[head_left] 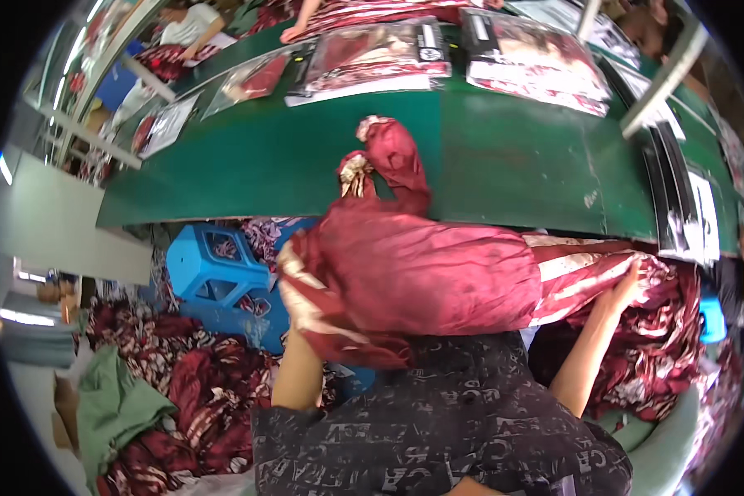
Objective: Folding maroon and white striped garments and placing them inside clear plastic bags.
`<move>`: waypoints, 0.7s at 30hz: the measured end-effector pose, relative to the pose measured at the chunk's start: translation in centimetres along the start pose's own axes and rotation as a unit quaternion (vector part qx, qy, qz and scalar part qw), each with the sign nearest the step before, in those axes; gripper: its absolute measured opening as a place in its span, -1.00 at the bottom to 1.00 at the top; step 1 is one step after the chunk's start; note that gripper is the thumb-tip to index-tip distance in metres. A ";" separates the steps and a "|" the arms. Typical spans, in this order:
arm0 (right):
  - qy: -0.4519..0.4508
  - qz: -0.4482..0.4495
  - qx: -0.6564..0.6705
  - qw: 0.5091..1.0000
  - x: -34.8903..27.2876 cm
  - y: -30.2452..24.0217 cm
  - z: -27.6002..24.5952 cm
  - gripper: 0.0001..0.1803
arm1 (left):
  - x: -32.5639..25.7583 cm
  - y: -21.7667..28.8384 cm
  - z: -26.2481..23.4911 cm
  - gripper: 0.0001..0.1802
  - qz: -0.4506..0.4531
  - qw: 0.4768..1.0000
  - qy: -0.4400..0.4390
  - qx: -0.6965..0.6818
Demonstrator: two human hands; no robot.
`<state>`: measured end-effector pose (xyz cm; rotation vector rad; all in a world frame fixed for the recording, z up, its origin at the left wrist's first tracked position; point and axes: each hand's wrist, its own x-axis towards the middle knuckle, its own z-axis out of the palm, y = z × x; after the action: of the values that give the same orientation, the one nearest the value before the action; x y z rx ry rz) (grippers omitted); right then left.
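Observation:
A shiny dark red garment with cream-patterned parts is stretched across in front of me, over the table's near edge. Two of its narrow ends, perhaps sleeves or legs, lie on the green tabletop. My right hand is closed on the patterned cloth at its right end. On the left, my left forearm rises to the garment's other end. Folds of cloth and motion blur hide the left hand's fingers, so their grip cannot be made out.
Bagged garments and another bagged stack lie along the far side of the green table. A blue stool stands at left. Heaps of red patterned cloth flank me. Other people work across the table.

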<state>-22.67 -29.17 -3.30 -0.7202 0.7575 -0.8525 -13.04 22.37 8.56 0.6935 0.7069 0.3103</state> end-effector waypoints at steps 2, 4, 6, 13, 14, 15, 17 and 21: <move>0.049 -0.149 -0.189 0.969 -2.4 -1.3 6.2 -0.65 | 0.3 2.2 -1.9 -0.59 0.021 0.999 -0.001 0.037; -0.033 -0.286 -0.310 0.906 -5.2 0.2 14.9 -0.66 | -0.9 3.9 -5.3 -0.61 0.039 0.989 -0.023 0.142; -0.248 -0.332 -0.158 0.896 -8.1 5.4 26.1 -0.80 | -2.4 5.8 -8.9 -0.62 0.053 0.966 -0.052 0.247; -0.934 -0.225 -0.084 0.266 -38.7 26.6 42.8 -0.74 | -8.6 6.9 -18.3 -0.67 0.096 0.785 -0.133 0.598; -0.949 -0.215 -0.171 0.155 -41.3 26.9 41.8 -0.72 | -8.2 7.1 -18.2 -0.68 0.097 0.747 -0.137 0.643; -0.944 -0.203 -0.258 0.045 -42.7 26.9 41.4 -0.68 | -7.1 7.4 -17.5 -0.69 0.097 0.706 -0.146 0.686; -0.932 -0.222 -0.225 0.179 -39.6 29.9 41.4 -0.66 | -1.8 13.4 -17.2 -0.70 0.091 0.609 -0.180 0.768; -0.780 -0.379 -0.403 0.293 -27.4 30.5 46.6 -0.66 | 3.3 17.0 -14.9 -0.75 0.146 0.449 -0.176 0.863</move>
<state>14.64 19.65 4.95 -2.3622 -1.3096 -0.0285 -21.44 43.56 10.15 2.8118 0.2255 -0.4512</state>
